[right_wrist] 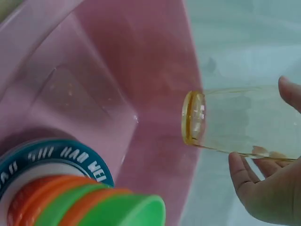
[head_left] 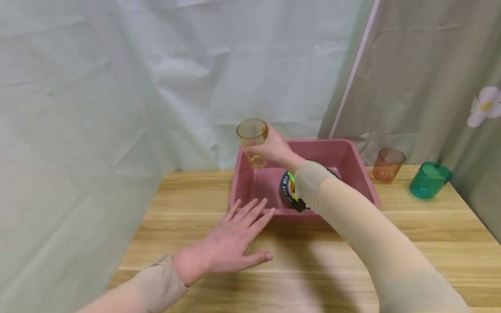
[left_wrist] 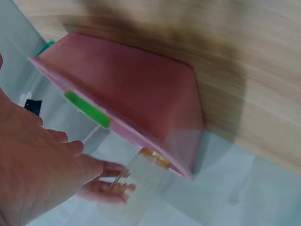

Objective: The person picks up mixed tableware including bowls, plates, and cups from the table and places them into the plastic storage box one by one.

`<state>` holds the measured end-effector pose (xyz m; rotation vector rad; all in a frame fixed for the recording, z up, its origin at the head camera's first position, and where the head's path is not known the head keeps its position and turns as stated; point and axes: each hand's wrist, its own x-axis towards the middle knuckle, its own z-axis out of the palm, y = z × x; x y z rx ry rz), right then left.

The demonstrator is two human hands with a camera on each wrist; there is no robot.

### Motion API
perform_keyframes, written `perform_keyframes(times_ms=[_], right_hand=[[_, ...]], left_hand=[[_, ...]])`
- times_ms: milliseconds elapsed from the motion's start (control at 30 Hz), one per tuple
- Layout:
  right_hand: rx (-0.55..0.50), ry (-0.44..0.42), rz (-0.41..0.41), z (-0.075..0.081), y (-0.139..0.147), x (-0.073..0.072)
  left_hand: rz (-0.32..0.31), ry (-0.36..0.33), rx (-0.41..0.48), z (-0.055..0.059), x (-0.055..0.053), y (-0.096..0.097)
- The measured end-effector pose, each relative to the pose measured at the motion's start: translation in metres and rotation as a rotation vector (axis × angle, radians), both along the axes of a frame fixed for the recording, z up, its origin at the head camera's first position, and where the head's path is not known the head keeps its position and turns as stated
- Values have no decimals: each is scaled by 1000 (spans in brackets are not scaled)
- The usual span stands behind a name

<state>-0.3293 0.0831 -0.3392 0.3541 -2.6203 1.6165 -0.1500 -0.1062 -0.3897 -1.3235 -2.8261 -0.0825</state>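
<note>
My right hand (head_left: 277, 147) grips a clear yellow tumbler (head_left: 252, 133) by its side, upright over the back left part of a pink basin (head_left: 319, 147). In the right wrist view the thick base of the tumbler (right_wrist: 194, 117) is near the basin's wall. My left hand (head_left: 227, 244) has straight, spread fingers, with its fingertips at the basin's front left rim. Inside the basin lie a round dark blue item with white lettering (right_wrist: 96, 162) and a stack of orange and green cups (right_wrist: 117, 209), mostly hidden by the right forearm in the head view.
To the right of the basin, an orange-pink tumbler (head_left: 388, 166) and a green tumbler (head_left: 429, 181) are on the wooden table (head_left: 184, 199), the green one tilted in view. Pale curtains (head_left: 227, 57) hang behind and at the sides.
</note>
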Motion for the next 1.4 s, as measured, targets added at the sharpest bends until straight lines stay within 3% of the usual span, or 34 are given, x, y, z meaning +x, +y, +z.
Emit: perform_keyframes(times_ms=[300,433,567,967,1167,1400], right_hand=[[61,-48,-79,-24,-12,-9],[85,-70,-99,-35,-16,-8],[45,-72,-95,-43,-18,-6],[-29,-208,-98,-45,-21,-6],[-13,-256,-109,-49,-19,-14],[5,-371,-136,-55,-17,-23]], left_hand=[[25,-14,76,4,7,-9],[45,-29,72,4,8,-11],[50,-30,61,3,6,-13],[79,-54,63,-1,0,-16],[87,-85,54,-2,1,-16],[95,-108,36,-3,3,-15]])
